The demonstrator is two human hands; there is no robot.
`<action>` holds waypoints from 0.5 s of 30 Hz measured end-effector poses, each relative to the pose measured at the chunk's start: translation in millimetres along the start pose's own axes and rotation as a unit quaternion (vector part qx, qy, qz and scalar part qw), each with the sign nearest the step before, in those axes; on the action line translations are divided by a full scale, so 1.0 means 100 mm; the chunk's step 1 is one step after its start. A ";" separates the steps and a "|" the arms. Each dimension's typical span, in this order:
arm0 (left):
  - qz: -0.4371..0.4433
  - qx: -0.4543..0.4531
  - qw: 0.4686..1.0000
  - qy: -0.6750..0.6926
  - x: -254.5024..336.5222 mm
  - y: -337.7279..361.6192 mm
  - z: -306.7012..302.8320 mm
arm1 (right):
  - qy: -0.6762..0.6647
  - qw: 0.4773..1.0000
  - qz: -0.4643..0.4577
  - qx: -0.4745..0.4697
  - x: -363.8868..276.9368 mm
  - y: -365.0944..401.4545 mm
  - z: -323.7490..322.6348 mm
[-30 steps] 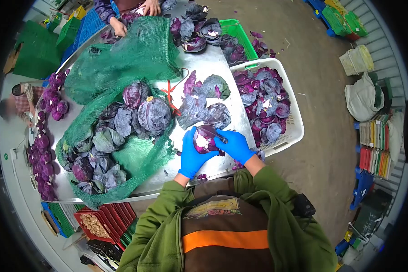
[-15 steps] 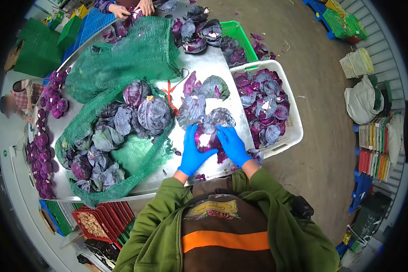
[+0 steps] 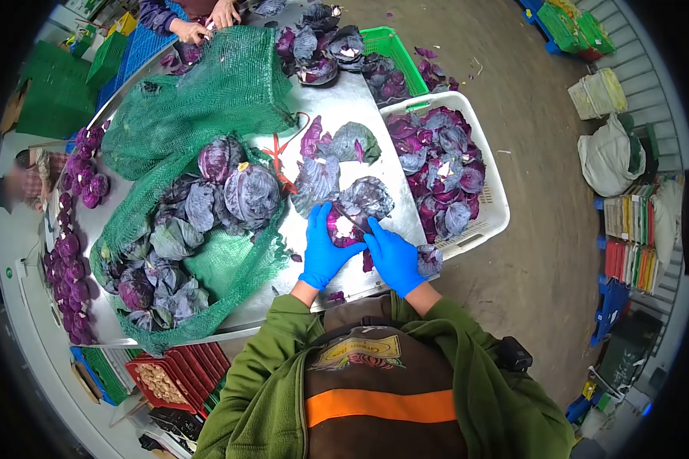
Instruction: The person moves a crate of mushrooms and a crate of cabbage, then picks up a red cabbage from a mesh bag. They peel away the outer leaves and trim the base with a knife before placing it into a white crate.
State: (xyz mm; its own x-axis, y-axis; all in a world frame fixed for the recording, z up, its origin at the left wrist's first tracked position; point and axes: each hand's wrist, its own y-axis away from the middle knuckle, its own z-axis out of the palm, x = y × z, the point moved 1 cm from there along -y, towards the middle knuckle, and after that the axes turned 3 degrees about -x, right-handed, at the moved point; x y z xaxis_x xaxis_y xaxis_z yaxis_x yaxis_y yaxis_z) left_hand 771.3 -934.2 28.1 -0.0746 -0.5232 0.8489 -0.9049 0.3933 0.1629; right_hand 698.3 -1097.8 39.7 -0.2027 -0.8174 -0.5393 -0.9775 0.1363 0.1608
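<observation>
Purple round cabbage head with pale stem end (image 3: 343, 227) | near front edge of shiny metal table (image 3: 403, 187) | blue-gloved left hand (image 3: 324, 251) cups its side | blue-gloved right hand (image 3: 394, 256) opposite, grasp unclear | best: left palm steadying, fingertips tucked

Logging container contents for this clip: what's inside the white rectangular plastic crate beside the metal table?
The white plastic crate holds a heap of purple and grey-blue cabbage leaves. They cover its bottom, so anything lying deeper cannot be seen.
</observation>
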 end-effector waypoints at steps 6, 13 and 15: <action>0.012 0.016 1.000 0.000 -0.04 0.01 0.03 | 0.068 0.997 0.019 -0.016 -0.09 -0.14 0.09; 0.012 0.041 0.999 -0.011 -0.03 0.04 0.07 | 0.091 0.996 0.009 -0.004 -0.13 -0.28 0.13; 0.010 0.041 0.999 0.006 -0.01 0.04 0.07 | 0.091 0.995 0.017 -0.023 -0.12 -0.30 0.12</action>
State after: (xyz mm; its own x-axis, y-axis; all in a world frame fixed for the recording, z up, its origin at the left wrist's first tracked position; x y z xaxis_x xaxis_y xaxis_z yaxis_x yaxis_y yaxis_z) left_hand 765.0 -937.3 24.1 -0.0877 -0.5071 0.8574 -0.9348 0.3394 0.1051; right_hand 729.7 -1085.3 31.7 -0.2177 -0.9013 -0.3745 -0.9657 0.1433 0.2164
